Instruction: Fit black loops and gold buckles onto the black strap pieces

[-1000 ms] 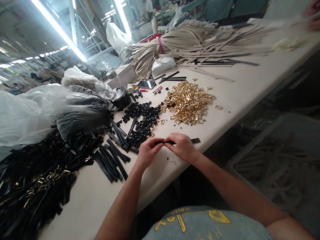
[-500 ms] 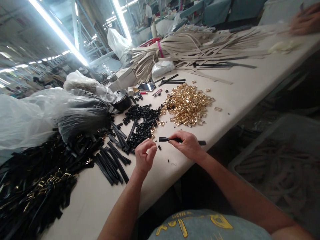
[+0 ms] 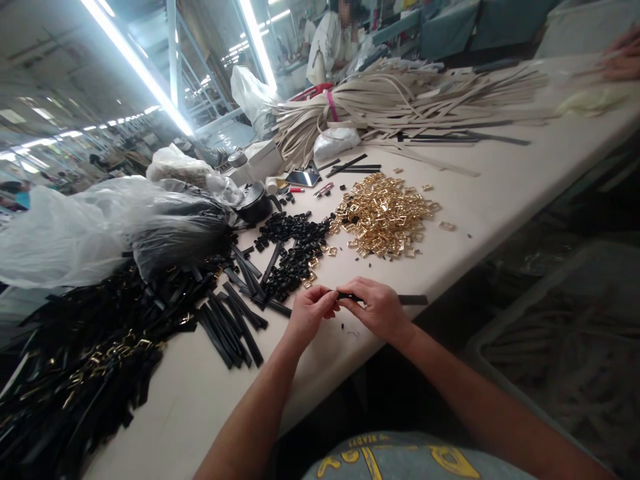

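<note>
My right hand (image 3: 376,308) is closed round a flat black strap (image 3: 414,300), whose straight tail sticks out to the right over the table edge. My left hand (image 3: 311,312) meets it from the left, thumb and fingers pinched over the strap's other end. Whether a small loop is also between those fingertips is hidden. Just beyond the hands lie a pile of small black loops (image 3: 293,257) and a heap of gold rectangular buckles (image 3: 383,213). Left of my left hand, several cut black straps (image 3: 230,327) lie side by side on the table.
A mass of black straps with gold buckles (image 3: 90,373) covers the left side, below plastic bags (image 3: 100,217). Behind stand a lidded black pot (image 3: 254,203) and a phone (image 3: 303,178). Beige strips (image 3: 370,100) lie at the back. Another person's hand (image 3: 623,60) shows far right.
My left hand has moved right, from beside the strap onto its free end, and its fingers have closed there. My right hand keeps hold of the strap. The view has shifted slightly.
</note>
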Motion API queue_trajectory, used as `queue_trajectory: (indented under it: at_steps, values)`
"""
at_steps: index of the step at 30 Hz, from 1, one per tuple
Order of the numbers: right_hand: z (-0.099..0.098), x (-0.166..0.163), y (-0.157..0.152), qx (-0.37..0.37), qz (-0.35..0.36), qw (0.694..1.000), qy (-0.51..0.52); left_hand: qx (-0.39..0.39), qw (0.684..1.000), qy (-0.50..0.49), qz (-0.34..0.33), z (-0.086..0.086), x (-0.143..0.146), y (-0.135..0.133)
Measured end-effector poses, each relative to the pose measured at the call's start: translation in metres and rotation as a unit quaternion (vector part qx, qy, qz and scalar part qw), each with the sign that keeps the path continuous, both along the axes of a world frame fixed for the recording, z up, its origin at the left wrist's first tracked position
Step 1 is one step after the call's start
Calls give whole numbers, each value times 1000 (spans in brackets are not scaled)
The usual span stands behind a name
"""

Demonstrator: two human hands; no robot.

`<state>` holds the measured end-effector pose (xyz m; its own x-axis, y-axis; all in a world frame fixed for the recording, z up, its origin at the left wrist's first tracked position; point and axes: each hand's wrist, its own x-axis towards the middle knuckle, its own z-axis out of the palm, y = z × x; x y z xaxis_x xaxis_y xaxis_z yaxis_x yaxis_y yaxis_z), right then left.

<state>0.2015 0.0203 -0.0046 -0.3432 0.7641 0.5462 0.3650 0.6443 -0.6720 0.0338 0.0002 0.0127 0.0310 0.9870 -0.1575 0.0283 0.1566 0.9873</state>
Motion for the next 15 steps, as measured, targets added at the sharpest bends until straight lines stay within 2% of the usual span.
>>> queue_trajectory:
  at_steps: [5, 10, 12, 13, 15]
  values:
    - [-1, 2, 7, -12, -1, 1000, -23, 9, 999, 32, -8, 0, -7, 2]
    - [-3, 5, 13, -53, -8, 997, -54, 100, 979, 154, 91, 3, -43, 13]
    - [-4, 4, 14, -64, -7, 996, -61, 156, 951, 247, 106, 4, -59, 20]
    - [-5, 4, 14, -66, -8, 996, -61, 189, 928, 307, 90, 4, -65, 25]
    - [-5, 4, 14, -67, -7, 996, -58, 256, 866, 429, 19, 7, -73, 36]
